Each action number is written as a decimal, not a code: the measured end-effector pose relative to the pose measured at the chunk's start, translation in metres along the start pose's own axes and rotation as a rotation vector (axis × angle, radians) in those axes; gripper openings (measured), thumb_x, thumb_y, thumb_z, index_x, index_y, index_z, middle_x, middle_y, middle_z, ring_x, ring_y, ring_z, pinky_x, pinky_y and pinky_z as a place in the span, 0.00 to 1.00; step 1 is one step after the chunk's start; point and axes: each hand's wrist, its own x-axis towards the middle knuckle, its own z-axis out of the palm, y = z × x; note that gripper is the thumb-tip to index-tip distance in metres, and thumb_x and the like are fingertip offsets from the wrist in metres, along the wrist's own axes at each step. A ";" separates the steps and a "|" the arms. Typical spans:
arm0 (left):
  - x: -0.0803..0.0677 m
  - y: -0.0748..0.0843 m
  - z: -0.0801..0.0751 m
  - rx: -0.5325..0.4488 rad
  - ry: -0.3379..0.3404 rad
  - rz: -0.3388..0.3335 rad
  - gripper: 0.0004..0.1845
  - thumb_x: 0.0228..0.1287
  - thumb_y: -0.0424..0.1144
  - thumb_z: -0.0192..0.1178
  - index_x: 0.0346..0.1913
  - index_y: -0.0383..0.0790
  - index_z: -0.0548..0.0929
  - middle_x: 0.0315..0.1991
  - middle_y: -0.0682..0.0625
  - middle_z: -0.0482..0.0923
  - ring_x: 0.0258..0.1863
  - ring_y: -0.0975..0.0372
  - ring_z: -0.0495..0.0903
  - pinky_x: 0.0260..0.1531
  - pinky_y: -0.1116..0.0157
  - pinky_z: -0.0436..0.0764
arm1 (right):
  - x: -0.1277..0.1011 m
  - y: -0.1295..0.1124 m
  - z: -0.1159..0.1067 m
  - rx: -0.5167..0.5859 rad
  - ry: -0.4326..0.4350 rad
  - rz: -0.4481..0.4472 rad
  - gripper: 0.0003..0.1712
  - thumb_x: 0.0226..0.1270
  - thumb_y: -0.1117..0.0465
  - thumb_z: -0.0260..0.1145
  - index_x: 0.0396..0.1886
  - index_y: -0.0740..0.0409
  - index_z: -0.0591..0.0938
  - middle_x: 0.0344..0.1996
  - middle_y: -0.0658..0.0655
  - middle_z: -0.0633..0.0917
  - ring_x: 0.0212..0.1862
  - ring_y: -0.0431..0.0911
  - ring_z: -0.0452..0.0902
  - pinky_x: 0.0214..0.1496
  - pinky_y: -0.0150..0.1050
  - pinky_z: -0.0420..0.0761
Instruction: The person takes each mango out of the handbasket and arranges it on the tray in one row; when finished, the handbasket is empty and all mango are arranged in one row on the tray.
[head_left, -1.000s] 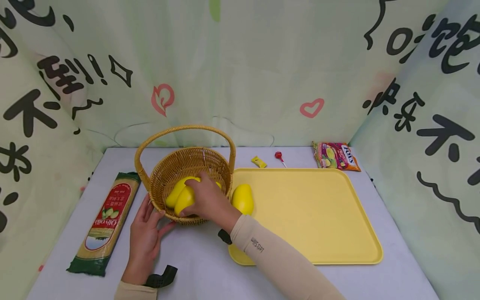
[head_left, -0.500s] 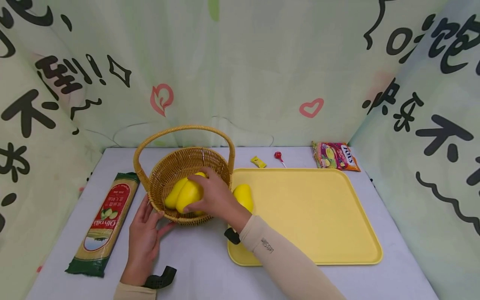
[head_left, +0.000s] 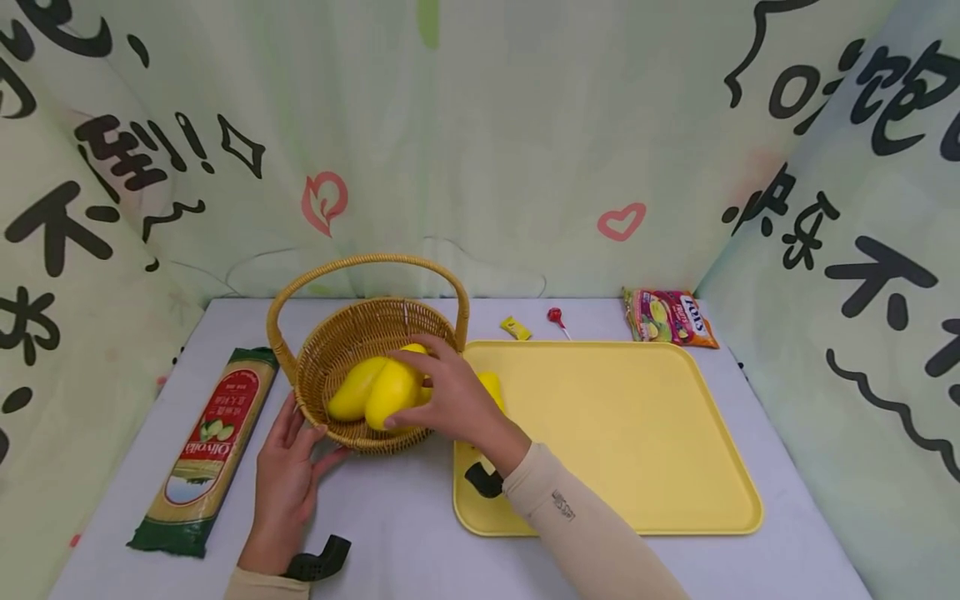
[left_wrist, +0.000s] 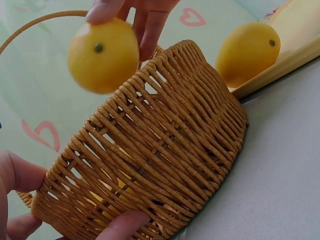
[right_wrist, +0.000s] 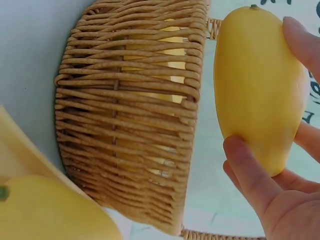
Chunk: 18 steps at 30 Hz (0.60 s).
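Observation:
My right hand [head_left: 457, 400] grips a yellow mango [head_left: 392, 396] between thumb and fingers, over the wicker basket [head_left: 360, 321]. In the right wrist view the held mango [right_wrist: 260, 90] is raised above the basket rim. Another mango [head_left: 352, 392] lies inside the basket, and more yellow shows behind my right fingers. My left hand [head_left: 285, 492] holds the basket's near-left side, with fingertips [left_wrist: 25, 172] at the rim and a digit against the outer wall. One mango [left_wrist: 247, 52] sits at the tray's left edge, partly hidden by my right hand in the head view.
A yellow tray [head_left: 615, 442] lies right of the basket. Behind it are a yellow-wrapped candy [head_left: 516, 327], a red lollipop [head_left: 555, 316] and a colourful snack bag [head_left: 667, 317]. A long pasta-like packet [head_left: 210, 450] lies left. The basket's tall handle [head_left: 367, 261] arches over its opening.
My right hand has drawn the gripped mango rightward and toward the basket's near-right rim, away from the mango beside it. My left hand keeps its place on the basket.

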 end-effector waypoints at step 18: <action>0.000 0.000 0.001 -0.009 0.001 0.012 0.42 0.80 0.31 0.50 0.85 0.71 0.50 0.88 0.55 0.47 0.78 0.51 0.67 0.56 0.49 0.86 | -0.038 0.011 -0.022 0.069 0.062 -0.045 0.48 0.48 0.50 0.89 0.72 0.51 0.81 0.78 0.58 0.70 0.69 0.55 0.78 0.61 0.44 0.89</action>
